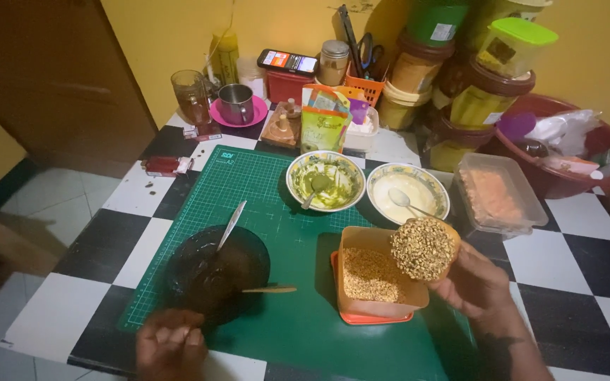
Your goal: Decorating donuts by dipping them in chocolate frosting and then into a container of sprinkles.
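At the near edge of the table, the left hand (171,343) is rested closed and empty beside the dark bowl (219,271). A doughnut (424,248) coated with crumbs is held in the right hand (476,283), fingers closed around it, above the orange box (379,279). Crumbs could be spilled on the green mat (284,233) if it is tilted. Two bowls (326,181) are standing close behind.

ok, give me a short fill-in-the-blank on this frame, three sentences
The right hand holds a round doughnut coated in chopped ____.
It is held above the ____ plastic tub of crumbs.
The left hand rests near the dark glass bowl, which sits on a ____ cutting mat.

Missing: nuts; orange; green
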